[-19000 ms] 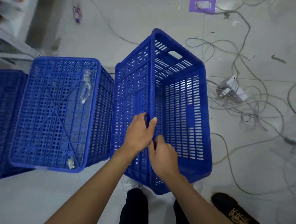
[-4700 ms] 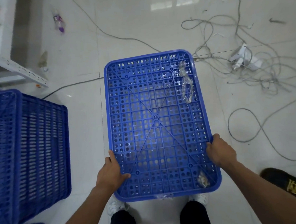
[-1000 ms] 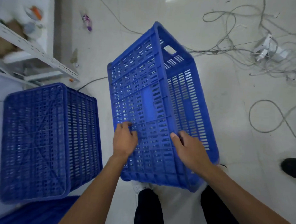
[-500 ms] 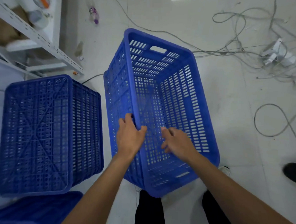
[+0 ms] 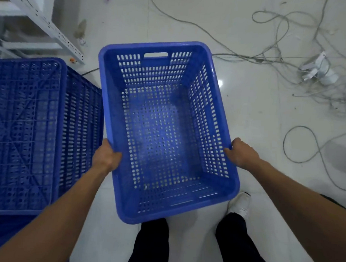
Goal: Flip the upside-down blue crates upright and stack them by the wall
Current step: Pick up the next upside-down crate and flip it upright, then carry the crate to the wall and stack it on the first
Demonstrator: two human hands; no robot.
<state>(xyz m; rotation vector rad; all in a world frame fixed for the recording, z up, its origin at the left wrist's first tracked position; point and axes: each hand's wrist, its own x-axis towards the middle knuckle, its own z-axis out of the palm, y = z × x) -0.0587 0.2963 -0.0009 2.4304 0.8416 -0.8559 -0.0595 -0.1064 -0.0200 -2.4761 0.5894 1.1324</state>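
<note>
Head view: the upright blue crate (image 5: pixel 158 134) was held by its long rims, left grip (image 5: pixel 106 158) and right grip (image 5: pixel 240 152) each curled around one, presumably for balanced carrying.

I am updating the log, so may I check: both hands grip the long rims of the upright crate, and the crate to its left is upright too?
Not quite. The head view shows the crate on the left upside down, its ribbed base facing up. The left hand and right hand do grip the long rims of the upright crate.
</note>
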